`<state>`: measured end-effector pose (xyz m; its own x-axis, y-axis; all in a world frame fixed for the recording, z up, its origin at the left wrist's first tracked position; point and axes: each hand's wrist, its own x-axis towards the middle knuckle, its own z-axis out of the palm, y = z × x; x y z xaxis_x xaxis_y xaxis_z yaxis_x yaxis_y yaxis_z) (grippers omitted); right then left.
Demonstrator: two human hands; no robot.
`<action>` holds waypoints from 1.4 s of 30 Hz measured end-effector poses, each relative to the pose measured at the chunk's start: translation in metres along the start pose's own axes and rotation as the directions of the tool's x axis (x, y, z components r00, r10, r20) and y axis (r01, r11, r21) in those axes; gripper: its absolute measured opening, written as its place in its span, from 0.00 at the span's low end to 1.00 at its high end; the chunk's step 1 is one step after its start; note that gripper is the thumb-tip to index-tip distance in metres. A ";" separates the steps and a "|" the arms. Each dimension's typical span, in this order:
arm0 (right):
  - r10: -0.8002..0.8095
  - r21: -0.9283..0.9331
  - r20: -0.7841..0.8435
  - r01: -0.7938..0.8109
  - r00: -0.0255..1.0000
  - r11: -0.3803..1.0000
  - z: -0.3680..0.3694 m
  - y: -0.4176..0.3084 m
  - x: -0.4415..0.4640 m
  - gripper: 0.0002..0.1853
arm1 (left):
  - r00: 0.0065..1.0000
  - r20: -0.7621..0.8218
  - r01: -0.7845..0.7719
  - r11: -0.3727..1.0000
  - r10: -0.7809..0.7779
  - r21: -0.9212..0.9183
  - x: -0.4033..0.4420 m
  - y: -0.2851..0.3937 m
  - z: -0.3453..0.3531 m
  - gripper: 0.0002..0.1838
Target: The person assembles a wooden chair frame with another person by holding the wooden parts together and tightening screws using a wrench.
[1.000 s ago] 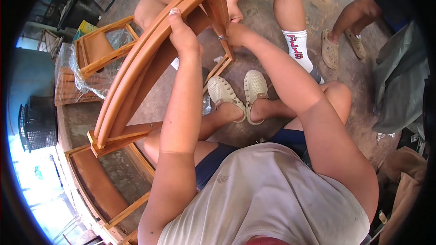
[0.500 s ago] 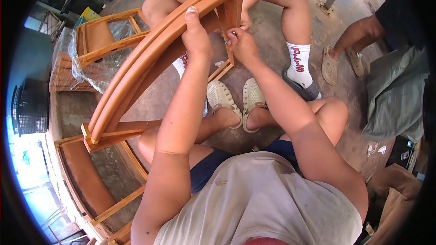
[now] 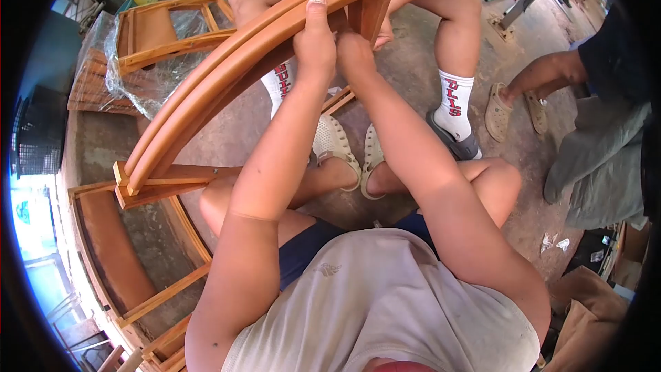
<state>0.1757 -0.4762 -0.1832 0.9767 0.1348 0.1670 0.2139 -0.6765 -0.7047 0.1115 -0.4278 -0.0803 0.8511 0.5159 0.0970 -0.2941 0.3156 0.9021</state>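
Observation:
A curved wooden chair frame (image 3: 200, 72) with orange-brown padded rails stands tilted in front of me, its lower left end near my knee. My left hand (image 3: 317, 48) is wrapped round the upper padded rail, thumb on top. Just to its right, my right hand (image 3: 355, 58) is closed at the inner side of the frame, near the end post (image 3: 376, 7). The frame hides those fingertips, so I cannot make out what they hold. Across from me, a seated person's hand (image 3: 384, 33) is behind the same end post.
Another padded wooden frame (image 3: 174, 27) lies at the left on plastic wrap (image 3: 144, 93). A further frame (image 3: 113, 255) rests low on the left. At the right, another person's clogged foot (image 3: 497, 111) is near a grey-green sheet (image 3: 599, 158). Paper scraps (image 3: 563, 244) lie on the floor.
My right hand has moved in behind the frame; a small metal piece seen at its fingers before is now hidden. Chair frame and left hand appear shifted slightly right and up at the top.

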 end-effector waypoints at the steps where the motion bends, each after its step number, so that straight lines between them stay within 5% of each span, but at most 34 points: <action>1: 0.027 0.029 0.021 -0.027 0.999 0.999 0.005 -0.002 0.008 0.14 | 1.000 0.009 0.002 1.000 -0.002 -0.003 0.002 -0.001 0.000 0.25; 2: 0.035 0.028 0.011 -0.035 0.999 0.999 0.007 -0.003 0.014 0.14 | 0.999 0.006 -0.031 0.999 0.031 0.010 0.004 -0.004 -0.001 0.25; 4: -0.069 -0.184 0.270 0.121 0.961 0.975 0.011 -0.006 0.027 0.16 | 0.998 0.024 -0.058 0.998 0.058 0.026 0.006 -0.008 -0.003 0.25; 11: -0.088 -0.097 0.300 0.122 0.950 0.988 0.022 -0.029 0.051 0.18 | 0.999 0.045 -0.005 0.999 0.006 -0.033 0.013 -0.008 -0.005 0.24; 17: -0.152 -0.312 0.351 0.269 0.924 0.911 0.073 0.001 0.025 0.16 | 0.987 0.159 0.005 0.995 0.010 -0.095 0.020 -0.016 -0.014 0.26; 28: -0.185 -0.711 0.636 0.662 0.749 0.235 0.219 0.067 -0.028 0.13 | 0.980 0.182 -0.098 0.992 0.083 0.077 0.007 -0.006 -0.007 0.30; 42: -0.095 -0.711 0.678 0.616 0.729 -0.340 0.237 0.110 -0.035 0.09 | 0.986 0.148 -0.081 0.996 0.076 0.026 0.010 -0.009 -0.010 0.29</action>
<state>0.1695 -0.3842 -0.4300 0.7043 0.6529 -0.2788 0.5164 -0.2016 0.8323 0.1185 -0.4176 -0.0912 0.8814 0.4145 0.2267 -0.3507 0.2525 0.9018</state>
